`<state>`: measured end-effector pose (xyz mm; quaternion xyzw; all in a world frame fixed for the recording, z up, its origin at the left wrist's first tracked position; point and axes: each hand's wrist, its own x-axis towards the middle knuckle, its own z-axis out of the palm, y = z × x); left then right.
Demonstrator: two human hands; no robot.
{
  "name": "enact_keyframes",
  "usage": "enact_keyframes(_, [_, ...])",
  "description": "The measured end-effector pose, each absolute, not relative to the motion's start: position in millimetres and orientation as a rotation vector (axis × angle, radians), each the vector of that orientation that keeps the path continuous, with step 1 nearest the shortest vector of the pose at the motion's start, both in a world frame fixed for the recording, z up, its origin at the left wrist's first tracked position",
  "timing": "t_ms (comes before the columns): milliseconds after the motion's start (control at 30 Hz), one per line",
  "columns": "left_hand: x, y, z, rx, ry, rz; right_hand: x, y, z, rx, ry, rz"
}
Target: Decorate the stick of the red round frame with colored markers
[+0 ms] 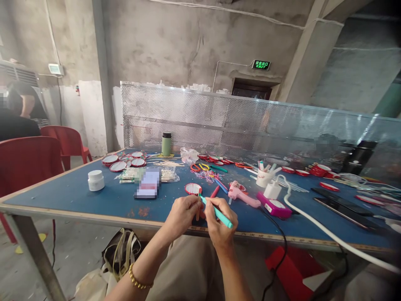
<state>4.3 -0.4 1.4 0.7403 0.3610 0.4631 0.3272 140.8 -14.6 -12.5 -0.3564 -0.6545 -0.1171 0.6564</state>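
My right hand (220, 221) is closed round a teal pen-like tool (217, 212), its tip pointing up-left toward my left hand. My left hand (182, 214) is pinched shut on a small thin stick-like piece that I cannot make out. Both hands hover at the near edge of the blue table (78, 194). Just beyond them lie a small round red-rimmed mirror (193, 189), a red stick (214, 191) and a pink glue gun (242, 195).
Several red-rimmed round mirrors (118, 164), a white jar (95, 180), a green bottle (166, 144), scissors, a white cup of sticks (263, 177), a magenta box (275, 205) and phones (340, 205) lie about. A perforated metal screen backs the table. Red chairs (28, 161) and a person sit left.
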Motion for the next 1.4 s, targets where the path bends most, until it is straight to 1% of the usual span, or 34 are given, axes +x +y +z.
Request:
enact_keyframes(1067, [7.0, -0.9, 0.9, 1.904, 0.959, 1.196, 143.2, -12.5, -15.4, -0.804, -1.486, -0.256])
enact_keyframes(1300, [7.4, 2.0, -2.1, 1.89, 0.953, 1.18, 143.6, -12.4, -19.4, -0.849, -1.362, -0.141])
enact_keyframes(1400, [7.1, 2.1, -1.5, 1.916, 0.95, 1.207, 143.9, -13.0, -18.7, -0.827, -1.416, -0.186])
